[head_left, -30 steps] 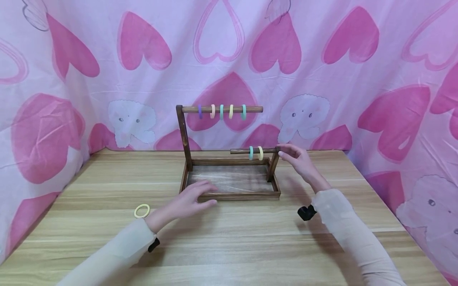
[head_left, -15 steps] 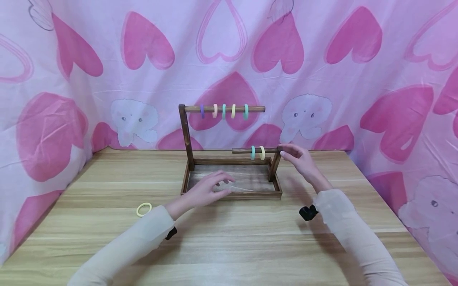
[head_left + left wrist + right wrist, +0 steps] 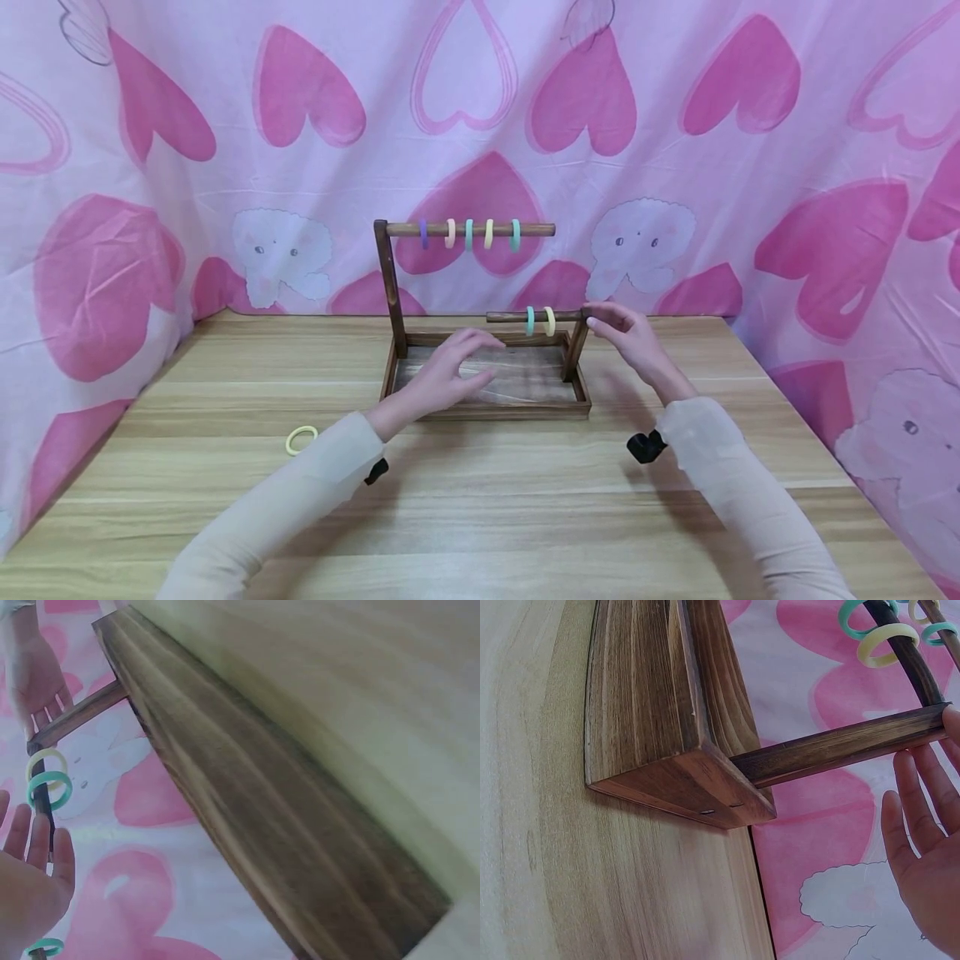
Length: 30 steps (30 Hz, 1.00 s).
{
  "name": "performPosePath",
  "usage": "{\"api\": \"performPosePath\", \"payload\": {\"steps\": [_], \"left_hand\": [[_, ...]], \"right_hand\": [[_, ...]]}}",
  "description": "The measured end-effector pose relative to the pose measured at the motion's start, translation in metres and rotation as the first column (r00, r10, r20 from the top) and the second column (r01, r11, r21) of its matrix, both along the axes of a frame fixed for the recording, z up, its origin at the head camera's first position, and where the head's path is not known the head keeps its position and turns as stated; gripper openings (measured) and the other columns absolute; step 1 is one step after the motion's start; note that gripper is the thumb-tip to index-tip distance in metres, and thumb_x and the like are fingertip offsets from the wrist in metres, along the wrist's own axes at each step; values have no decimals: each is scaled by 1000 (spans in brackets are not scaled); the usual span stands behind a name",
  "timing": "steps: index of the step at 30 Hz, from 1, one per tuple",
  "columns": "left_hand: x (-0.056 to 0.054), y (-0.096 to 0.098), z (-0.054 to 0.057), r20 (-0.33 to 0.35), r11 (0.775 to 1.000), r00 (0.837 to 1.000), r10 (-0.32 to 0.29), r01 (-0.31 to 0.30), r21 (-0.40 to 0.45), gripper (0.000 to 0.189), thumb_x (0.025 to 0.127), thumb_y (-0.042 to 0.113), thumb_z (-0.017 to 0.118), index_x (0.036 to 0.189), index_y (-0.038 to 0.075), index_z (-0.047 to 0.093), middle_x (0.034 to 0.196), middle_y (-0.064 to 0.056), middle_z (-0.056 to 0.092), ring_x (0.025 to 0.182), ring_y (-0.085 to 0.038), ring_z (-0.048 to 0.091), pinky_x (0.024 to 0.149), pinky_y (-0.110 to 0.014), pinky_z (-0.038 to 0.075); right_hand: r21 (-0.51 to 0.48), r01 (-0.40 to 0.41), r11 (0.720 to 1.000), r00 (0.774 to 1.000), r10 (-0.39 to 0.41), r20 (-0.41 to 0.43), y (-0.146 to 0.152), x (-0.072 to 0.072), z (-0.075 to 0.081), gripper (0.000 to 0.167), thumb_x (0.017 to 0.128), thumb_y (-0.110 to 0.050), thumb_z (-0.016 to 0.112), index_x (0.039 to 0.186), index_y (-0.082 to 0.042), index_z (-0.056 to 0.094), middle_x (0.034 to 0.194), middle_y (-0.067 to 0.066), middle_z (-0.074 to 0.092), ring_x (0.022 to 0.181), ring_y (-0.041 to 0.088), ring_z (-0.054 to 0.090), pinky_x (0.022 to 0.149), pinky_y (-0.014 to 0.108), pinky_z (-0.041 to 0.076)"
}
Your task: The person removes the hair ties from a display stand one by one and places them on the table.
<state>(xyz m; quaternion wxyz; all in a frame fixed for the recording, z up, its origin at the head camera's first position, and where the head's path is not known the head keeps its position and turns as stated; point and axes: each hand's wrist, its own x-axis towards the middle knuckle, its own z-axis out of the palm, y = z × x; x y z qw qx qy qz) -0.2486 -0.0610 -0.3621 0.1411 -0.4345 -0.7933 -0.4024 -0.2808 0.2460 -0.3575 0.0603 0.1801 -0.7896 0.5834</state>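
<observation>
A dark wooden rack with a tray base stands on the table, its two posts carrying a long upper bar and a short lower bar. On the upper bar hang several pastel rings, among them a purple ring. A teal ring and a pale yellow ring hang on the lower bar. My right hand holds the top of the short post between thumb and fingers. My left hand is over the tray, fingers loosely bent and holding nothing, left of the lower bar's free end.
Another pale yellow ring lies on the wood-grain table, left of the rack. A pink curtain with hearts surrounds the table at the back and sides. Black wrist mounts sit below the sleeves.
My left hand has moved right and away from me, from the tray's front left to over its middle. My right hand stays at the short post, and the rings hang as before.
</observation>
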Motion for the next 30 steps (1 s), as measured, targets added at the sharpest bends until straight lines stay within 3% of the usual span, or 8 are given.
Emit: {"api": "performPosePath", "payload": {"steps": [5, 10, 14, 25, 30], "left_hand": [[-5, 10, 9, -66, 999, 997, 26, -23, 44, 37, 79, 16, 66, 114, 6, 56, 115, -5, 50, 111, -16, 41, 93, -32, 32], [-8, 18, 16, -44, 997, 997, 68, -65, 50, 41, 78, 15, 67, 116, 8, 54, 119, -2, 47, 113, -13, 37, 94, -32, 30], [-13, 24, 20, -15, 995, 996, 91, -90, 32, 42, 80, 19, 66, 118, 9, 53, 122, 1, 44, 114, -10, 35, 93, -31, 30], [-28, 34, 28, -45, 990, 990, 135, -137, -41, 46, 78, 22, 67, 119, 8, 51, 120, -3, 46, 112, -15, 38, 93, -32, 30], [-33, 36, 29, -28, 983, 987, 156, -158, -89, 48, 78, 23, 67, 121, 10, 49, 120, -3, 46, 112, -16, 39, 93, -33, 31]], "right_hand": [[-8, 1, 1000, 1000, -1, -1, 0, 0, 0, 42, 86, -24, 58, 120, 1, 51, 115, 6, 55, 102, 12, 51, 81, 23, 42], [1, 4, 1000, 1000, -4, -7, 0, 0, -1, 44, 86, -24, 58, 121, 2, 50, 115, 6, 55, 102, 11, 51, 81, 23, 42], [1, 8, 1000, 1000, -8, -5, 1, 0, -1, 43, 86, -25, 58, 120, 0, 51, 115, 6, 55, 102, 11, 51, 82, 23, 42], [-9, 2, 1000, 1000, -2, -18, 0, 0, -1, 42, 86, -24, 58, 120, 0, 52, 115, 7, 55, 103, 11, 51, 82, 23, 42], [-4, 2, 1000, 1000, -2, -17, 0, 0, -2, 43, 86, -24, 58, 120, 2, 50, 115, 7, 55, 103, 11, 51, 82, 23, 42]]}}
